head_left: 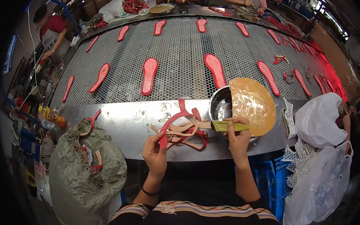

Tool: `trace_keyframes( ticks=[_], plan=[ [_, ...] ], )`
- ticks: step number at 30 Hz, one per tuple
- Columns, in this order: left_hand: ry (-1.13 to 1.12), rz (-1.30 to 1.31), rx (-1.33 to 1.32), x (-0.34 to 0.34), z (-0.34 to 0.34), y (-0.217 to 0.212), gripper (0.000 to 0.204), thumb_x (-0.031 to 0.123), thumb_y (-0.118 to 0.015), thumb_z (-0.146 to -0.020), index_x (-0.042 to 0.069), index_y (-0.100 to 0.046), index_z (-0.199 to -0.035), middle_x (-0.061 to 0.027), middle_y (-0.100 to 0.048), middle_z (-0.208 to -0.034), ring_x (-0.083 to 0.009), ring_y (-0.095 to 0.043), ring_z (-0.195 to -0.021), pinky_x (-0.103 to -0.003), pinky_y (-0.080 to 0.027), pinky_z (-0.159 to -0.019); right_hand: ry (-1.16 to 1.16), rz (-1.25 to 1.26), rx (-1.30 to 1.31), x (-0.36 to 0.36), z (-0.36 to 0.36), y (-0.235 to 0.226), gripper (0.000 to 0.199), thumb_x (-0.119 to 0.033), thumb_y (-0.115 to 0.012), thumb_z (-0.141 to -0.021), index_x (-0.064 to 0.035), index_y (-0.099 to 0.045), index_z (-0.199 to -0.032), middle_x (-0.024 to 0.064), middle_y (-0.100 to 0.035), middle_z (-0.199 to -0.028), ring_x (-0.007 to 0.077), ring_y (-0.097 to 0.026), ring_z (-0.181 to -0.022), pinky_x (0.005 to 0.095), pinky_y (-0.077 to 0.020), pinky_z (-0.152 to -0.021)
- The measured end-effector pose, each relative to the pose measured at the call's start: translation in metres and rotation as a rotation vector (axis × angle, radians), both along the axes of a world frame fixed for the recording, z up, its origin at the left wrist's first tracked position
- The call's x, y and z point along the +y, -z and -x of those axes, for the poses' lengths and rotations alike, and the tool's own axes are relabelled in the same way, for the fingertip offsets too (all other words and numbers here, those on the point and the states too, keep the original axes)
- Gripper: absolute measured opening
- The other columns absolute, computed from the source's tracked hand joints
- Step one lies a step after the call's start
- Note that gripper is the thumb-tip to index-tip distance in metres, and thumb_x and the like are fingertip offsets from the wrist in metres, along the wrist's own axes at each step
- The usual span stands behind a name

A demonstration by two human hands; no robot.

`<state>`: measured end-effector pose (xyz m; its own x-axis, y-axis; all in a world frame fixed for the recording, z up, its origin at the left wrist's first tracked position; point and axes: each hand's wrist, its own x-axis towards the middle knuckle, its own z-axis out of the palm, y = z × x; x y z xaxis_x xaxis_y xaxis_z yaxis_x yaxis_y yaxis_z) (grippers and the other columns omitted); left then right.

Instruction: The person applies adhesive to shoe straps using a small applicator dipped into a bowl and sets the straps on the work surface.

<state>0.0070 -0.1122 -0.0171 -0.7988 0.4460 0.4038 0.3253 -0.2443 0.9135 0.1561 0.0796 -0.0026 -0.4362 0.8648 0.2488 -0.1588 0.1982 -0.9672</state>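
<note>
My left hand (154, 150) pinches the lower end of a red sandal strap (172, 121) at the front edge of the metal table. A small heap of beige and red straps (191, 133) lies just right of it. My right hand (239, 142) grips a flat yellow-green handle, seemingly a brush (230, 126), whose tip points left over the heap; its bristles are hard to make out. Behind that hand stands a round metal bowl (218, 99) with dark, shiny insides. A tan, film-wrapped board (253, 104) covers the bowl's right part.
Red shoe soles (149, 76) lie in rows on the perforated belt (122, 52) ahead. A green-grey sack (87, 168) with straps stands at the left, white plastic bags (321, 181) at the right. Co-workers sit at the far side; another person (53, 34) stands far left.
</note>
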Motion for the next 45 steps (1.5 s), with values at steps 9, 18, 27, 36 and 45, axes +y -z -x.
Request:
trace_keyframes(
  ticks=[9, 18, 27, 36, 45],
  plan=[
    [0.005, -0.06, -0.228, 0.001, 0.004, -0.009, 0.018, -0.002, -0.053, -0.088, -0.007, -0.056, -0.106, -0.0089, -0.053, -0.095, -0.0188, -0.061, -0.087, -0.028, -0.051, -0.079, 0.168, -0.232, -0.034, 0.003, -0.006, 0.019, 0.008, 0.003, -0.049, -0.088, -0.0021, -0.045, -0.093, 0.0105, -0.058, -0.092, 0.0116, -0.057, -0.07, 0.0212, -0.0466, -0.062],
    [-0.156, 0.0, 0.418, 0.069, 0.073, -0.08, 0.01, 0.007, -0.046, -0.093, 0.001, -0.054, -0.092, -0.0095, -0.053, -0.107, -0.0179, -0.051, -0.095, -0.029, -0.04, -0.082, 0.252, -0.259, -0.006, 0.008, -0.015, -0.004, 0.011, 0.002, -0.056, -0.085, -0.0008, -0.052, -0.095, 0.0125, -0.062, -0.091, 0.0179, -0.059, -0.08, 0.028, -0.0466, -0.072],
    [0.903, 0.544, -0.081, 0.142, 0.072, -0.079, 0.018, 0.017, -0.05, -0.093, 0.001, -0.057, -0.093, -0.001, -0.056, -0.073, -0.0073, -0.055, -0.06, -0.021, -0.046, -0.054, 0.068, -0.554, -0.396, 0.015, -0.023, -0.012, 0.012, 0.0, -0.061, -0.076, -0.0029, -0.062, -0.088, 0.0128, -0.062, -0.08, 0.0302, -0.059, -0.075, 0.0343, -0.0467, -0.067],
    [0.913, 0.73, -0.259, 0.132, 0.04, -0.026, 0.023, 0.021, -0.057, -0.089, -0.001, -0.06, -0.083, -0.0005, -0.056, -0.064, -0.0065, -0.051, -0.053, -0.02, -0.04, -0.048, 0.078, -0.176, -0.057, 0.015, -0.031, -0.011, 0.006, -0.004, -0.058, -0.086, 0.0011, -0.057, -0.09, 0.0069, -0.064, -0.085, 0.0104, -0.059, -0.068, 0.023, -0.0467, -0.058],
    [0.891, 0.793, -0.275, 0.13, 0.031, -0.023, 0.019, 0.018, -0.056, -0.089, 0.0, -0.06, -0.086, -0.0019, -0.059, -0.065, -0.0076, -0.054, -0.054, -0.02, -0.041, -0.049, 0.162, -0.181, -0.008, 0.002, 0.008, 0.009, 0.01, 0.002, -0.058, -0.083, -0.0016, -0.054, -0.091, 0.0076, -0.061, -0.083, 0.0157, -0.06, -0.071, 0.0268, -0.0474, -0.065]
  ],
)
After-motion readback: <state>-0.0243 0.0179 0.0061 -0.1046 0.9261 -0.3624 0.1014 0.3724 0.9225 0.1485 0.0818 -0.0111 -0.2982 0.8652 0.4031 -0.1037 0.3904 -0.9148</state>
